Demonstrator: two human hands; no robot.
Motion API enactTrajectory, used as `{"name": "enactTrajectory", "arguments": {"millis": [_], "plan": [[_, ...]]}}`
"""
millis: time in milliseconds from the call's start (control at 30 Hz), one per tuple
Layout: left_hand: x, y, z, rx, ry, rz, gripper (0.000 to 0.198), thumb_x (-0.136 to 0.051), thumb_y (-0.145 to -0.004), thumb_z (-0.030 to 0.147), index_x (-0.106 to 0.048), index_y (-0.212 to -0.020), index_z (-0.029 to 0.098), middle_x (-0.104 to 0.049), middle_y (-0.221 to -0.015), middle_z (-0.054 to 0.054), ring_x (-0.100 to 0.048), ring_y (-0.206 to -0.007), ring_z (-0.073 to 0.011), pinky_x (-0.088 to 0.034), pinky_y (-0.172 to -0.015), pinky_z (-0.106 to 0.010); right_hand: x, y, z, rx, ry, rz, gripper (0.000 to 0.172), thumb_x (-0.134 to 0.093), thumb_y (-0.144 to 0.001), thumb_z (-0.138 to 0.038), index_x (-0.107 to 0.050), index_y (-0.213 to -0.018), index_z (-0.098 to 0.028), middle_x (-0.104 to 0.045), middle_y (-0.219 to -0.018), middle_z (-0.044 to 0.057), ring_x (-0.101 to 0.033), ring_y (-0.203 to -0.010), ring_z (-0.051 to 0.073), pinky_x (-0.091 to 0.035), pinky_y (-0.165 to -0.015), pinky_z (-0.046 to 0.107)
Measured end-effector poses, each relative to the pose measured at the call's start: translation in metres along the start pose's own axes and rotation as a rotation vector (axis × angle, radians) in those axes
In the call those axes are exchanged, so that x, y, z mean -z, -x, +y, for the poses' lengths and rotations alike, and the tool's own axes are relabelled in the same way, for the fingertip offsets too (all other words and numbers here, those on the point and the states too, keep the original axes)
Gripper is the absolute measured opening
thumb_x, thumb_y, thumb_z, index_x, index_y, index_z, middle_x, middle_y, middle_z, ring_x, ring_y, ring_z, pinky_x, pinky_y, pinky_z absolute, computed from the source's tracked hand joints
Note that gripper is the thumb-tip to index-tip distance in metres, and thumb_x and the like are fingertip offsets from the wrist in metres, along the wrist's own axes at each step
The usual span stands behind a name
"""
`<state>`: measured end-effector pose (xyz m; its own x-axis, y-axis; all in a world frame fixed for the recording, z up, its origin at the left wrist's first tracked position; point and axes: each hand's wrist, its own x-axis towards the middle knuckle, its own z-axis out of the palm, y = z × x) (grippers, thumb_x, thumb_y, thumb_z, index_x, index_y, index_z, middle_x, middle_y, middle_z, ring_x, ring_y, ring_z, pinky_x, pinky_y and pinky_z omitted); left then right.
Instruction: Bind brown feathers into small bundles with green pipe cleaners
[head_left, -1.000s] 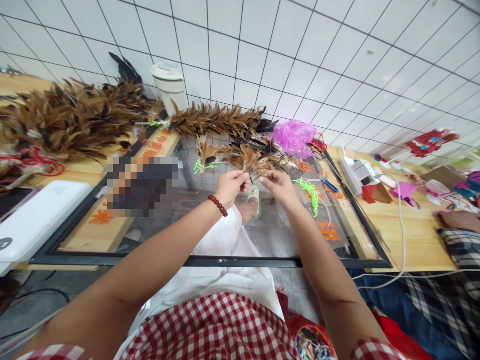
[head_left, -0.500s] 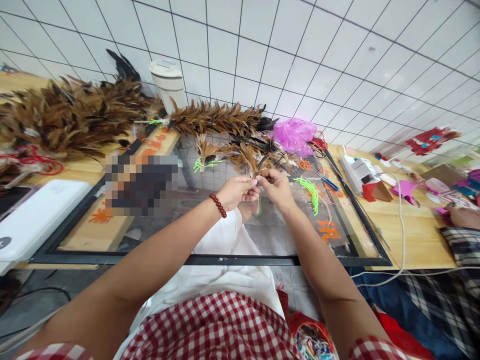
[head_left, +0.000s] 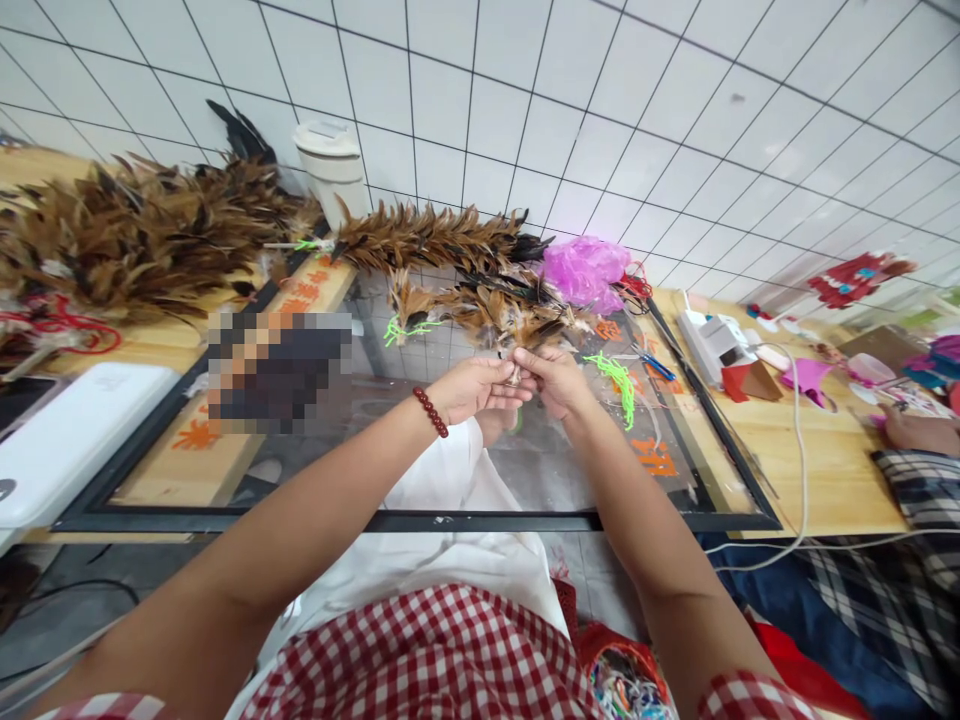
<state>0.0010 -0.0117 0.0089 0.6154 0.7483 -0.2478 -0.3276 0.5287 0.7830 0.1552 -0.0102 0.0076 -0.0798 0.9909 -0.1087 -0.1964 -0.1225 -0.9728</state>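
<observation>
My left hand (head_left: pixel 476 385) and my right hand (head_left: pixel 553 378) meet over the glass tabletop (head_left: pixel 450 470), fingertips pinched together on the base of a small bunch of brown feathers (head_left: pixel 501 322). The bunch fans away from my hands toward the wall. A dark bead bracelet (head_left: pixel 430 411) circles my left wrist. Loose green cords lie on the glass on either side, one (head_left: pixel 405 330) to the left and one (head_left: pixel 619 385) to the right.
A long brown feather duster (head_left: pixel 431 240) and a big feather heap (head_left: pixel 135 235) lie at the back. A white cup (head_left: pixel 334 180), pink plastic (head_left: pixel 585 272), white box (head_left: pixel 67 440) and a white cable (head_left: pixel 801 440) are around. Another person's hand (head_left: pixel 911 432) rests at right.
My two hands have drawn closer together until the fingertips touch at the feather bunch's base. The other person's hand at right has shifted slightly.
</observation>
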Motion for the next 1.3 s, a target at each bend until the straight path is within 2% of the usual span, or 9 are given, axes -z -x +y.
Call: {"name": "enactTrajectory", "arguments": {"millis": [233,333,433,500,567,667,900,1133,1300], "plan": [[-0.003,-0.004,-0.005,-0.076,-0.098,0.133,0.012,-0.070,-0.077,0.018,-0.068,-0.075,0.007,-0.069,-0.068,-0.010,-0.065,-0.059,-0.0121,-0.054,-0.060,-0.022,-0.004,-0.003,0.008,0.047,0.080,0.085,0.038,-0.080,-0.058,-0.045,-0.055,-0.053,-0.018,-0.055,-0.052,-0.002,-0.047,-0.048,0.009,-0.039,-0.046,0.022],[-0.001,-0.005,-0.002,-0.127,0.060,0.184,0.010,-0.063,-0.081,0.014,-0.066,-0.074,0.008,-0.068,-0.070,-0.008,-0.065,-0.064,-0.0120,-0.054,-0.065,-0.024,-0.004,-0.003,0.009,0.154,0.163,0.034,0.036,-0.076,-0.063,-0.048,-0.065,-0.081,-0.019,-0.059,-0.069,-0.001,-0.052,-0.059,0.011,-0.045,-0.056,0.026],[0.003,-0.007,0.001,-0.161,0.207,0.235,0.011,-0.059,-0.084,0.012,-0.066,-0.076,0.010,-0.069,-0.078,-0.007,-0.066,-0.071,-0.0110,-0.053,-0.068,-0.023,-0.003,-0.001,0.007,0.405,0.497,0.032,0.070,-0.080,-0.058,-0.043,-0.056,-0.120,-0.022,-0.059,-0.092,0.003,-0.052,-0.071,0.014,-0.047,-0.066,0.029],[0.004,-0.008,0.001,-0.146,0.226,0.232,0.009,-0.059,-0.084,0.012,-0.066,-0.077,0.010,-0.068,-0.079,-0.007,-0.064,-0.071,-0.0102,-0.053,-0.070,-0.023,-0.003,0.002,0.006,0.549,0.747,0.093,0.077,-0.078,-0.062,-0.041,-0.049,-0.130,-0.020,-0.057,-0.099,0.006,-0.051,-0.076,0.016,-0.046,-0.070,0.032],[0.004,-0.007,0.000,-0.134,0.221,0.202,0.007,-0.061,-0.083,0.013,-0.065,-0.078,0.010,-0.068,-0.078,-0.006,-0.063,-0.069,-0.0101,-0.053,-0.075,-0.027,-0.004,0.005,0.006,0.637,0.906,0.154,0.069,-0.071,-0.072,-0.041,-0.046,-0.132,-0.019,-0.055,-0.100,0.007,-0.051,-0.081,0.018,-0.046,-0.073,0.034],[0.002,-0.006,0.000,-0.153,0.216,0.210,0.007,-0.062,-0.083,0.014,-0.063,-0.078,0.010,-0.067,-0.077,-0.005,-0.063,-0.070,-0.0099,-0.053,-0.077,-0.029,-0.003,0.005,0.005,0.699,0.993,0.200,0.057,-0.062,-0.080,-0.039,-0.047,-0.131,-0.019,-0.056,-0.096,0.007,-0.051,-0.082,0.019,-0.045,-0.074,0.035],[0.004,-0.008,0.009,-0.259,0.302,0.381,0.012,-0.055,-0.088,0.015,-0.061,-0.078,0.011,-0.053,-0.059,0.002,-0.047,-0.046,-0.0024,-0.037,-0.043,-0.012,0.043,-0.018,0.007,0.624,1.053,0.401,0.028,-0.050,-0.085,-0.027,-0.063,-0.107,-0.016,-0.060,-0.095,0.009,-0.054,-0.075,0.018,-0.047,-0.073,0.033],[0.003,-0.010,0.010,-0.247,0.337,0.431,0.015,-0.052,-0.088,0.009,-0.061,-0.077,0.010,-0.054,-0.059,0.001,-0.051,-0.049,-0.0028,-0.043,-0.047,-0.011,0.075,-0.030,0.021,0.383,1.298,0.514,0.034,-0.053,-0.078,-0.021,-0.066,-0.109,-0.015,-0.060,-0.097,0.014,-0.057,-0.087,0.025,-0.046,-0.079,0.039],[0.005,-0.009,0.008,-0.274,0.311,0.407,0.010,-0.056,-0.086,0.010,-0.062,-0.077,0.010,-0.061,-0.063,-0.001,-0.056,-0.053,-0.0037,-0.047,-0.052,-0.013,0.070,-0.029,0.012,0.403,1.073,0.454,0.018,-0.059,-0.074,-0.029,-0.071,-0.079,-0.017,-0.060,-0.075,0.004,-0.054,-0.071,0.018,-0.044,-0.071,0.033]]}}
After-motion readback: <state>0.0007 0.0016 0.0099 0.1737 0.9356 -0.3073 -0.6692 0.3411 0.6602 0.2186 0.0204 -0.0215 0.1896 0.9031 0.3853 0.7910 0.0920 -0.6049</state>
